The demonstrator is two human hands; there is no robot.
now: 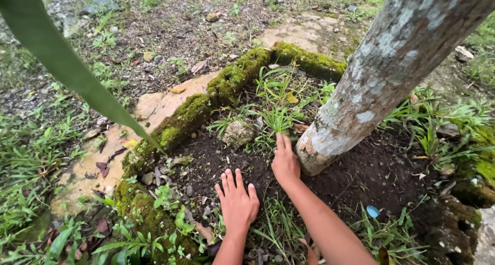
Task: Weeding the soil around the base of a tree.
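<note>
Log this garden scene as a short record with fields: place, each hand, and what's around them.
place: soil bed around a tree trunk, edged by a mossy border
left hand: flat on the dark soil, fingers spread
right hand: reaching into grass weeds beside the trunk base
nearby: stone in the bed, small blue scrap on the soil
foreground: long green leaf hanging across the upper left

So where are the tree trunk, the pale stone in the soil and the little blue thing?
tree trunk [381, 74], head view, middle of the lichen-patched bark.
pale stone [237, 133], head view, its top face.
blue thing [373, 211], head view, its centre, on dark soil.
</note>
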